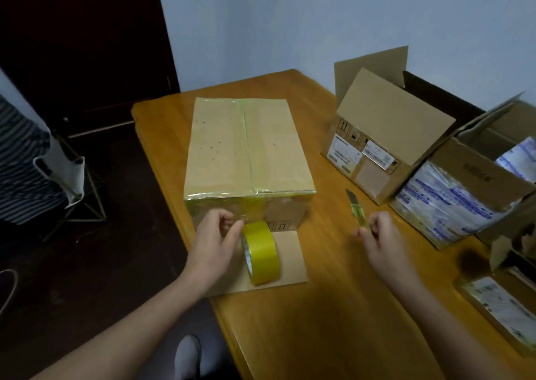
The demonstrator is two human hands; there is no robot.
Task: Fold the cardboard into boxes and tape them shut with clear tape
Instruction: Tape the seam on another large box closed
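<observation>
I get one view, a wide-angle camera on the head, facing forward and down, close above the tabletop (pixel 324 321), with the left hand (pixel 216 243) and right hand (pixel 380 240) mid-frame.

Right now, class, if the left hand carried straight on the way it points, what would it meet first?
The near side of the taped box: the left hand, holding the tape roll, points at it from close by. Whether it already touches that side is unclear.

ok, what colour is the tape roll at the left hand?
Yellowish-green tape roll, standing on edge; clearest in the head view.
</observation>
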